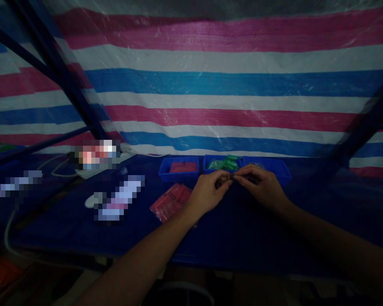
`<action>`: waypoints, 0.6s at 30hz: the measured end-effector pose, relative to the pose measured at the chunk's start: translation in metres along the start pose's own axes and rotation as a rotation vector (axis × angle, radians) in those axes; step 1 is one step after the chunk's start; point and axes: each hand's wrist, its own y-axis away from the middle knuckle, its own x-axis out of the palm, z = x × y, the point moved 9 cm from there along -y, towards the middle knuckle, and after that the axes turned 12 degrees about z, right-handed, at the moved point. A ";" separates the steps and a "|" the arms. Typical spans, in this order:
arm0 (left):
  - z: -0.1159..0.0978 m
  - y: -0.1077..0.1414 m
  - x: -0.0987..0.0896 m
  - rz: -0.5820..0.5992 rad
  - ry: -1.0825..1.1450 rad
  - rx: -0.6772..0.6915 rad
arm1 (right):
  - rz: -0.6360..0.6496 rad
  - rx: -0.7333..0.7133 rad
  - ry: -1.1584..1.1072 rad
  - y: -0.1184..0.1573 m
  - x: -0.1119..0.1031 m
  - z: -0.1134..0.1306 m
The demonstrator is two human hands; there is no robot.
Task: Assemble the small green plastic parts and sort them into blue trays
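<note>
My left hand (210,190) and my right hand (262,186) meet fingertip to fingertip above the blue table, just in front of the bins. Both are pinched together around something small and dark that I cannot make out. Behind my left hand, a blue bin (205,165) holds green packets (225,163). Another blue bin (282,169) lies behind my right hand, its contents mostly hidden. Red plastic packets (172,200) lie on the table beside my left forearm. Farther back, a third blue bin (178,174) contains red packets (183,167).
On the left of the table (67,225) are a white oval object (95,199), a blurred-out strip (123,198) and a white power strip (107,165) with cables. Dark blue frame bars stand on both sides, before a striped plastic sheet (210,83).
</note>
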 end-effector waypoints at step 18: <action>0.013 0.000 -0.002 -0.042 0.171 -0.054 | 0.031 -0.027 0.034 0.004 0.002 0.014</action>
